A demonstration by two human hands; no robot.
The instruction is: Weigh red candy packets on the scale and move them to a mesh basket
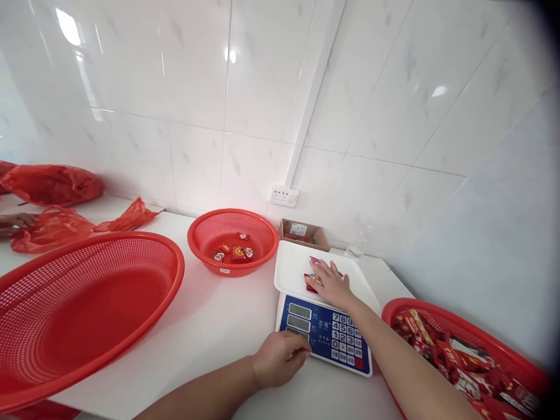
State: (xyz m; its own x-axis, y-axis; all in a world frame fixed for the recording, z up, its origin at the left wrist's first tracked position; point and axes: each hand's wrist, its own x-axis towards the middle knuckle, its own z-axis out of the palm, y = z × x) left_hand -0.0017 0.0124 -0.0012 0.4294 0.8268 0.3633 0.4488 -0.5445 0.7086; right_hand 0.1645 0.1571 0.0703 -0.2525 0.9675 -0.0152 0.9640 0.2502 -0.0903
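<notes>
My right hand [333, 286] lies spread over the white pan [289, 265] of a digital weighing scale, fingers apart. Beneath and beside its fingers are small red wrapped packets [311, 283], partly covered by the hand. My left hand [282, 358] is curled closed at the front left edge of the scale's blue keypad panel [321, 338], with nothing visible in its fingers. It hides part of the lowest display. To the right, under my right forearm, stands a red basket [396, 304] full of red snack packets [466, 359].
A round red basket [196, 248] holding several small packets sits behind the left side. A large red basket [172, 280] stands at left. Near the wall are a cardboard box [321, 238] and a clear plastic item [359, 244]. Another person's hand [20, 220] touches red plastic bags [56, 227].
</notes>
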